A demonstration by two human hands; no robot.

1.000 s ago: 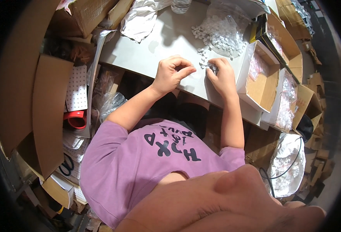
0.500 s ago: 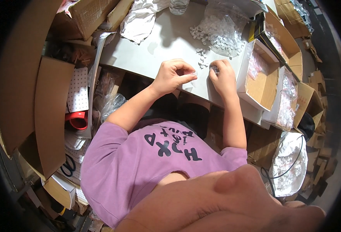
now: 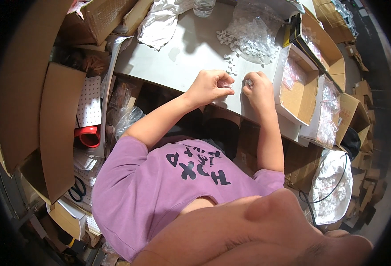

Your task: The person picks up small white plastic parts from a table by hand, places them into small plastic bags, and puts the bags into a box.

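Note:
At the near edge of the pale table, my left hand is closed with thumb and forefinger pinching a small clear plastic bag. A short gap to the right, my right hand has its fingers curled around something small and whitish whose kind I cannot make out. Just beyond the hands, a thin trail of small white plastic pieces leads to a larger heap. A big clear bag lies there with many more of these pieces in and around its mouth.
An open shallow carton with small clear packets stands right of my right hand, beside another carton of packets. A white cloth and a glass are at the far side. Cardboard boxes crowd the left.
My left hand has moved right, toward my right hand, still pinching the small bag. My right hand has shifted slightly right and nearer, remaining curled.

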